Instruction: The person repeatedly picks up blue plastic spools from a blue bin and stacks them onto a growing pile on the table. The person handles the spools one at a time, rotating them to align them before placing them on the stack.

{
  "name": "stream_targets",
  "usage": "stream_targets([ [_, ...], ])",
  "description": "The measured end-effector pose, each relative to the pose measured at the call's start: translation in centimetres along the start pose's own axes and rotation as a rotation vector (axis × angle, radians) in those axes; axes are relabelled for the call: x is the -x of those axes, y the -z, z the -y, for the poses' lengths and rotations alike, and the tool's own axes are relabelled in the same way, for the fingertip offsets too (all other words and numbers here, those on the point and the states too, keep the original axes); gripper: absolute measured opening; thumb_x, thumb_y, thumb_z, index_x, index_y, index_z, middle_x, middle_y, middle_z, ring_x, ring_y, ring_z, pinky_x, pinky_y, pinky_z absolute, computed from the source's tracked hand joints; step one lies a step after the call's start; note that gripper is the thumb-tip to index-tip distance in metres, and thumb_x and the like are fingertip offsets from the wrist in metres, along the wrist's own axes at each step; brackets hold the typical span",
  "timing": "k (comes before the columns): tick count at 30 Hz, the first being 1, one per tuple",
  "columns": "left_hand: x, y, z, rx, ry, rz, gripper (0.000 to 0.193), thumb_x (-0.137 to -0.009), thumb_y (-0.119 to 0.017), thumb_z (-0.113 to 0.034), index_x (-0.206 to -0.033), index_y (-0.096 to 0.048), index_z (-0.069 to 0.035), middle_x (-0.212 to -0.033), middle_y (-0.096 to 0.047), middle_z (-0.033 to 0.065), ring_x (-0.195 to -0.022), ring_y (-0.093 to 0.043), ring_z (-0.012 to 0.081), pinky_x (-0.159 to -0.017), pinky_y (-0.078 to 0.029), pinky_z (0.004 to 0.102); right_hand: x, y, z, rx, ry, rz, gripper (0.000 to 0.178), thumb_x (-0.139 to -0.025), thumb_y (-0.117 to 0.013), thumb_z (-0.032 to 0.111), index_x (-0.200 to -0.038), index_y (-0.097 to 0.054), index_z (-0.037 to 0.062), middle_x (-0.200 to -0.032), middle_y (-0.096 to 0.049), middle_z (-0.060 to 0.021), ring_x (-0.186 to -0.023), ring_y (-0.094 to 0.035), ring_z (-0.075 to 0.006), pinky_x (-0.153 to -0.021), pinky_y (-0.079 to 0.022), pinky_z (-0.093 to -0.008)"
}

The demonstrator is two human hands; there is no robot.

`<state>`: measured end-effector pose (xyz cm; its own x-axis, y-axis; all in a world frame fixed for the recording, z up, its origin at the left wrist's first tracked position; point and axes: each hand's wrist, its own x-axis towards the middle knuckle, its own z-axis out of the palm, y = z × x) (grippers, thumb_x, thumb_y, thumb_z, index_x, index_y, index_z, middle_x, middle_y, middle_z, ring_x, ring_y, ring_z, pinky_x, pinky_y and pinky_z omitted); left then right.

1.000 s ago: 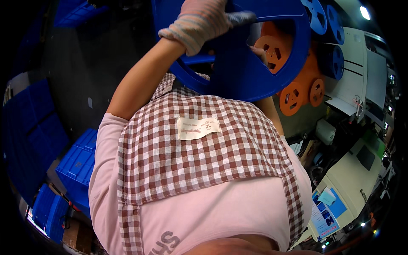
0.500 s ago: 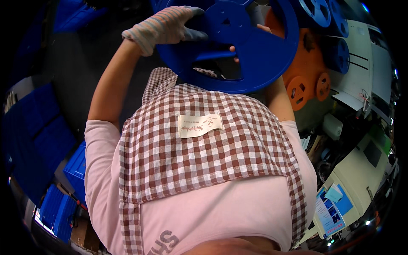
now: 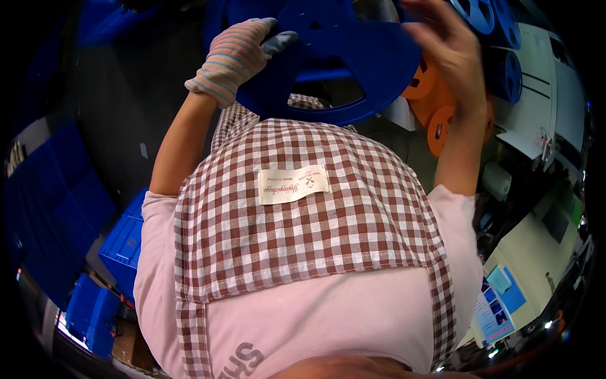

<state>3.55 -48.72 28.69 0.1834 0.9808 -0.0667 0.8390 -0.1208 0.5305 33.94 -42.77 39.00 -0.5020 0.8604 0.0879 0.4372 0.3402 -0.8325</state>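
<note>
blue reel [image 3: 386, 66]: shifted left | right hand [image 3: 453, 54]: out from behind it, now by its right edge

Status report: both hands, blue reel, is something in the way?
Left hand, gloved, at left of blue reel; right hand, blurred, near its right edge, contact unclear. Reel's top out of frame. Orange reel beyond right forearm, seemingly not blocking.

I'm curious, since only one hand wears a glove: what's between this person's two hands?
In the head view, the blue reel lies between the gloved left hand and the bare, blurred right hand.
</note>
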Motion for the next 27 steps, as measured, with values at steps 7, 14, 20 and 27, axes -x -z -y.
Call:
stream_targets([
  [7, -0.8, -1.1, -0.1, -0.044, -0.01, 0.068, 0.029, -0.089, -0.073, -0.025, -0.11, -0.069, -0.006, -0.095, -0.072, 0.0147, -0.082, -0.071, 0.0278, -0.072, -0.06, 0.0371, -2.1, -2.8, -2.7, 0.59, 0.116, 0.345, 0.061, -0.078, -0.076, 0.047, -0.118, -0.064, 0.002, -0.104, -0.068, -0.0183, -0.103, -0.063, -0.0329, -0.113, -0.029, -0.0518],
  [14, 0.4, -0.3, -1.1, 0.077, -0.002, 0.018, 0.031, -0.089, -0.073, -0.025, -0.111, -0.069, -0.004, -0.095, -0.071, 0.0154, -0.084, -0.071, 0.0288, -0.075, -0.059, 0.0358, -1.6, -4.8, -4.2, 0.572, 0.083, 0.251, 0.034, -0.09, -0.066, 0.04, -0.097, -0.071, 0.0064, -0.089, -0.069, -0.0126, -0.09, -0.064, -0.029, -0.113, -0.023, -0.0583],
  [20, 0.5, -1.2, -0.4, 0.026, -0.032, 0.013, 0.029, -0.086, -0.074, -0.018, -0.11, -0.068, -0.004, -0.093, -0.07, 0.0144, -0.08, -0.069, 0.0287, -0.075, -0.058, 0.0349, -1.8, -5.1, -3.6, 0.332, -0.029, -0.121, 0.024, -0.094, -0.06, 0.026, -0.098, -0.071, 0.0054, -0.089, -0.07, -0.012, -0.09, -0.065, -0.0302, -0.11, -0.032, -0.0521],
  [27, 1.1, -1.0, -0.8, 0.012, -0.046, -0.023, 0.03, -0.082, -0.075, -0.013, -0.11, -0.067, -0.006, -0.095, -0.07, 0.0139, -0.083, -0.069, 0.029, -0.075, -0.058, 0.0362, 0.4, -9.7, -1.0, 0.703, 0.06, -0.008, 0.09, -0.082, -0.073, 0.047, -0.146, -0.034, -0.0022, -0.118, -0.061, -0.0219, -0.118, -0.055, -0.0352, -0.111, -0.032, -0.051],
])
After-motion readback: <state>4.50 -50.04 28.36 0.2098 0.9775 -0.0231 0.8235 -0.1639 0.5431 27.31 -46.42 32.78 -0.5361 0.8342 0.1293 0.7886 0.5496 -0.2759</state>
